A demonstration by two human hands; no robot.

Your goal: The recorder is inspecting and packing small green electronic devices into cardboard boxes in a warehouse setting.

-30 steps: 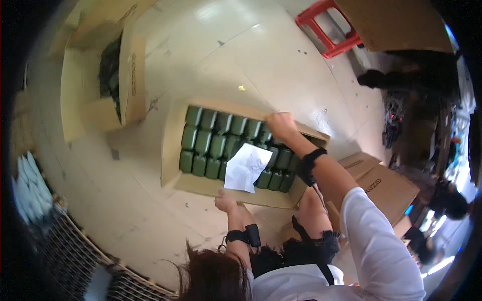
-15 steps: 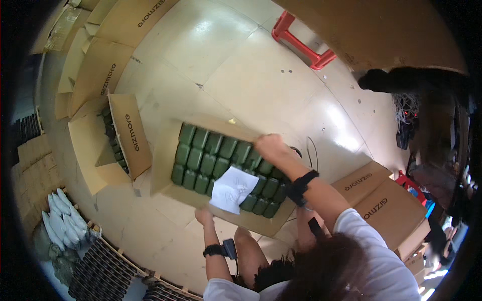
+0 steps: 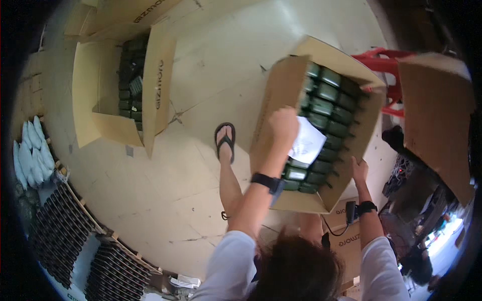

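An open cardboard box [image 3: 282, 83] is held up in front of me, tilted, between my two hands. Rows of dark green rounded blocks [image 3: 335, 111] fill it, their exact kind unclear. A sheet of white paper [image 3: 309, 142] lies on top of them. My left hand [image 3: 284, 125] is closed over the rim of the box's left wall, close to the paper. On the right wall, my right hand [image 3: 359, 170] grips the edge with its thumb over the rim; its other fingers are hidden.
Another open box [image 3: 163, 95] of dark green items stands on the floor at left. A red plastic stool [image 3: 376, 62] and a cardboard flap [image 3: 437, 115] are at right. Racks of dark parts [image 3: 63, 231] and white bags [image 3: 34, 155] lie lower left. My sandalled foot [image 3: 225, 140] is on the floor.
The box has moved right and turned, with both hands still on it. My left hand now holds its left wall and my right hand its right wall. My view has shifted.
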